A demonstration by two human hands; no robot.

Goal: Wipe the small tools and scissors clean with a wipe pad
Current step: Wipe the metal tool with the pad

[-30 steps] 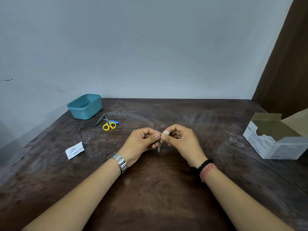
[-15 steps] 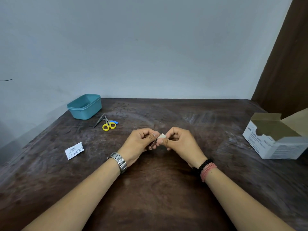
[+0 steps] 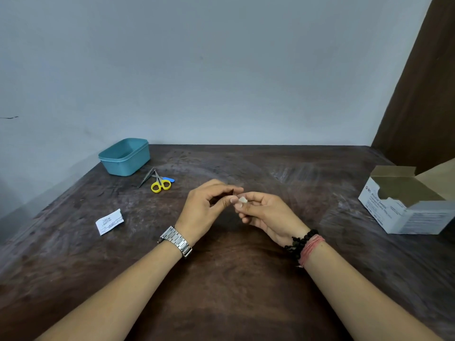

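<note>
Over the middle of the dark wooden table [image 3: 221, 279], my left hand [image 3: 206, 210] pinches a small thin metal tool [image 3: 225, 197], mostly hidden by the fingers. Touching it from the right, my right hand [image 3: 266, 212] holds a small white wipe pad [image 3: 243, 200] between thumb and fingers. Yellow-handled scissors [image 3: 160, 184] lie at the back left beside metal tweezers [image 3: 145, 177] and a small blue-handled tool [image 3: 170, 179].
A teal plastic tub [image 3: 125, 157] stands at the back left near the wall. A torn white wipe wrapper [image 3: 109, 221] lies at the left. An open white cardboard box [image 3: 406, 205] sits at the right edge.
The small tool hung down between my hands a second ago; my left hand has since turned it up into its fingers, and the pad has slid along it.
</note>
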